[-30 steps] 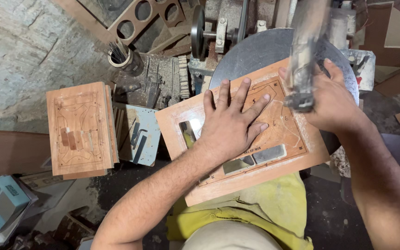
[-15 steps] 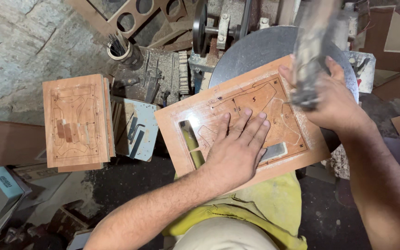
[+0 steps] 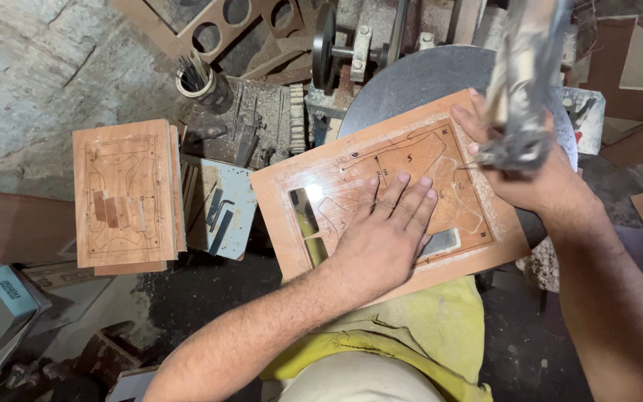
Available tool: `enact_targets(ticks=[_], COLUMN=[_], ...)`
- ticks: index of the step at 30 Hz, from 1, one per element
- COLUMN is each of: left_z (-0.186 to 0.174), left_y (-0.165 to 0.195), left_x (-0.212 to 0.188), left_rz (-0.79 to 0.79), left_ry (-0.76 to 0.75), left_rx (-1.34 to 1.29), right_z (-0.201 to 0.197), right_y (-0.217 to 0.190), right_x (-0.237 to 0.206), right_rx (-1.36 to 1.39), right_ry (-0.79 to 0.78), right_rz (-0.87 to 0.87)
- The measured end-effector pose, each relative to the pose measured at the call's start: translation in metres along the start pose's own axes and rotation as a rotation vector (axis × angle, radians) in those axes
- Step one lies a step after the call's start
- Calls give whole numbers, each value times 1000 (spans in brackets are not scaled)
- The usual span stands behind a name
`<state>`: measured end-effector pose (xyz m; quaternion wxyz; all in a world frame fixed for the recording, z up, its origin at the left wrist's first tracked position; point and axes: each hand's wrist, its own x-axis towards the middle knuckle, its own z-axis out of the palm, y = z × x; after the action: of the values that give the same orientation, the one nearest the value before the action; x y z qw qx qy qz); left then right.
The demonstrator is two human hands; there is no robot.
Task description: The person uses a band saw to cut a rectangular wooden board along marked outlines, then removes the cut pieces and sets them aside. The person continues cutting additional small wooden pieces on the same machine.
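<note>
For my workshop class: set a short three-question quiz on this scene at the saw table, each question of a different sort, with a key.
1. True or false: the left hand lies flat, fingers spread, on the wooden board with outlines drawn on it.
2. Multiple choice: where is the stack of similar boards? A) under the right hand B) to the left of the board being worked, apart from it C) leaning on the round metal table
3. Fill in: the right hand rests at the board's ____ edge, beside the saw's blurred upright part.

Key: 1 true; 2 B; 3 right.
</note>
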<state>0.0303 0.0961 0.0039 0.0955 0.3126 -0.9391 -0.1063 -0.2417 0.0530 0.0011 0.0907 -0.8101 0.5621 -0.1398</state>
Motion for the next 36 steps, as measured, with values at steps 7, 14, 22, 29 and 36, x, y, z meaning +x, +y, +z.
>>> enact_targets(ticks=[7,14,22,29,36], left_z=[-2,1,-2,-8,-12], left_y=[0,-4,-5,-8,-12], left_x=[-2,6,10,14,19], left_rz=[-19,-12,-19,-11,-4], left_ry=[-42,-52,-49,-84,-120], left_rx=[-86,-42,-57,-50,20], right_z=[4,2,-1,0,2], right_y=[7,7,7,6,13], right_x=[-6,0,4,5,5], right_rx=[39,61,0,37,68], right_ry=[-72,-125,-165,20,85], right_rz=[54,157,171,4,-29])
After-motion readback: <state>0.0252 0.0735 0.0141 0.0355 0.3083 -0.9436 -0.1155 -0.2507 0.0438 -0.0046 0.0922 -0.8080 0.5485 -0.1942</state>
